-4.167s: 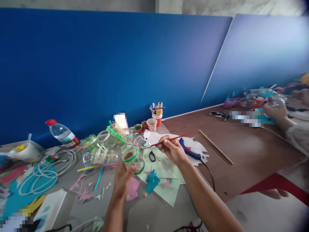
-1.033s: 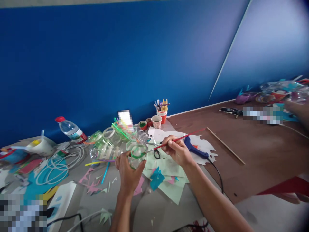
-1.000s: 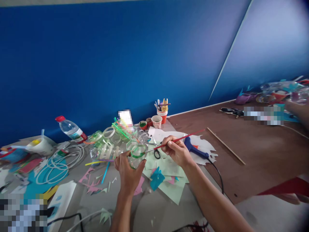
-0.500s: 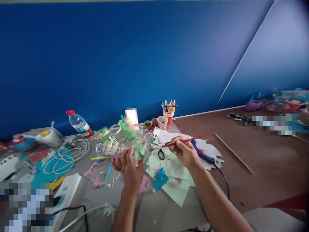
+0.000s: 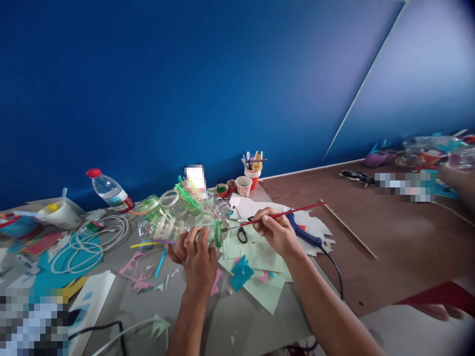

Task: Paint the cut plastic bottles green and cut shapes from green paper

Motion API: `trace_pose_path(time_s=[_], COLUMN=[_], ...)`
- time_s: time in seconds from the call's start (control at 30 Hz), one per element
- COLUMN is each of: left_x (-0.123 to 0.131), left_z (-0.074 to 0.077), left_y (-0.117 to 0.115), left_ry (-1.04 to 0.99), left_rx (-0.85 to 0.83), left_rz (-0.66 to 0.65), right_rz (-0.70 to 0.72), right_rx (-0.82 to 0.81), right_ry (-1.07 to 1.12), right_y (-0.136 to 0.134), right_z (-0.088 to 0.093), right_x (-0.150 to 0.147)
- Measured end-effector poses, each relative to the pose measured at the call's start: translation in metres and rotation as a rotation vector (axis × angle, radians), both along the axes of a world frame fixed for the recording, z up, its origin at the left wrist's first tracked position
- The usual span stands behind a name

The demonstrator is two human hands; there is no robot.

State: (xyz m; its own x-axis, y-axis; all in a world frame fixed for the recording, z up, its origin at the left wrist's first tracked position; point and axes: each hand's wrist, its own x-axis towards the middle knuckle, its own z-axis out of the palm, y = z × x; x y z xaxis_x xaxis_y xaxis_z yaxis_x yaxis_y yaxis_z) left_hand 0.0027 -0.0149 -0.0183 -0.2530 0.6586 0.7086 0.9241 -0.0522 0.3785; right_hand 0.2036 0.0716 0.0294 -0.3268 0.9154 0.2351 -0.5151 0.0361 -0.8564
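My left hand (image 5: 196, 254) is closed around a clear plastic bottle piece (image 5: 205, 221), whose rim to the right carries green paint. A slim red paintbrush (image 5: 297, 210) is pinched in my right hand (image 5: 275, 230), bristles pointing left. Its tip meets the green rim, or very nearly; exact contact is hard to make out. Below the brush lie scissors (image 5: 242, 235) on pale green paper (image 5: 272, 296). Just right of my right hand rests a blue glue gun (image 5: 306, 233) on white paper.
Behind my hands stand a small cup of green paint (image 5: 221, 191), a paper cup (image 5: 243, 186) and a cup of brushes (image 5: 253, 179). A water bottle (image 5: 111, 192) and coiled white cable (image 5: 111, 247) lie left. A wooden stick (image 5: 349, 229) lies right; another person's hand (image 5: 456, 175) shows beyond.
The bottle piece has turned so its green rim faces right, and the gap to the brush tip has closed. The whole view has shifted slightly, moving things leftward.
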Motion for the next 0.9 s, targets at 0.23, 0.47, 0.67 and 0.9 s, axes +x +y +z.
trace_pose_path(time_s=[0.23,0.47,0.67,0.9], left_x=[0.001,0.002,0.01,0.01], left_z=[0.0,0.001,0.008,0.006], left_y=[0.0,0.0,-0.003,-0.002], left_ry=[-0.003,0.124,0.065,0.109], left_rx=[-0.019,-0.002,0.027,0.037], left_rz=[-0.01,0.022,-0.002,-0.001], right_rz=[0.024,-0.021,-0.059,0.045], right_rx=[0.03,-0.028,-0.002,-0.022], right_ry=[-0.077,-0.021,-0.049,-0.061], right_y=[0.001,0.002,0.005,0.005], right_z=[-0.007,0.0,-0.001,0.001], right_x=[-0.003,0.002,0.001,0.005])
